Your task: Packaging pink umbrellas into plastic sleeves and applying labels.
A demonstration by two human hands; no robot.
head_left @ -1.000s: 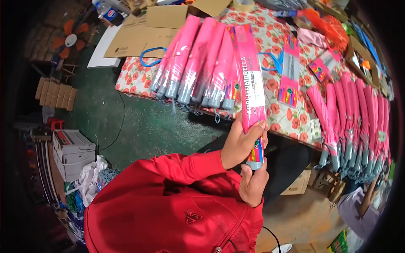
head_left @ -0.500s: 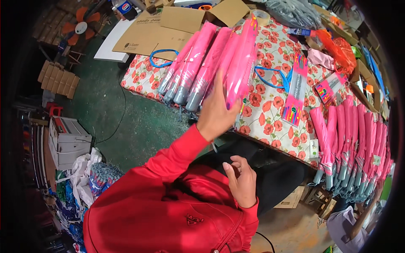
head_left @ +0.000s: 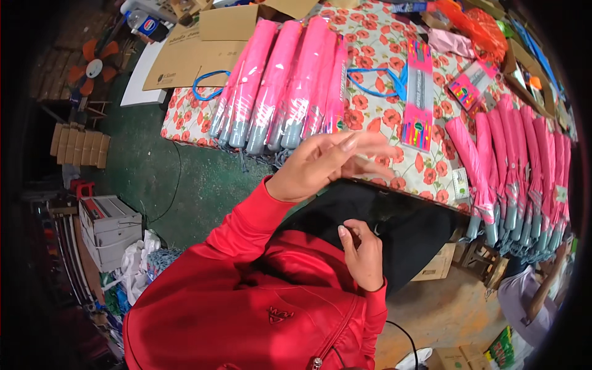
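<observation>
My left hand (head_left: 320, 161) is open above the table's near edge, its blurred fingers spread to the right and nothing in them. Just beyond it, pink folded umbrellas in clear plastic sleeves (head_left: 271, 86) lie side by side, grey handles towards me. My right hand (head_left: 364, 254) hovers over my lap, loosely curled, thumb apart from the fingers and nothing visible in it. On the flowered tablecloth (head_left: 376, 49), a flat clear sleeve with pink printed ends (head_left: 419, 98) lies beside a blue strap (head_left: 394, 83). Unwrapped pink umbrellas (head_left: 512, 160) sit in a row at the right edge.
Cardboard (head_left: 194, 55) lies at the far left of the table, with a bottle (head_left: 147, 26) behind it. Another printed sleeve (head_left: 472, 83) and an orange plastic bag (head_left: 478, 31) are at the far right. A grey metal box (head_left: 111, 231) stands on the floor at left.
My left hand has let go of a sleeved umbrella, which now lies with the others, and has drawn back nearer to me. The view has shifted; my right hand stays over my lap.
</observation>
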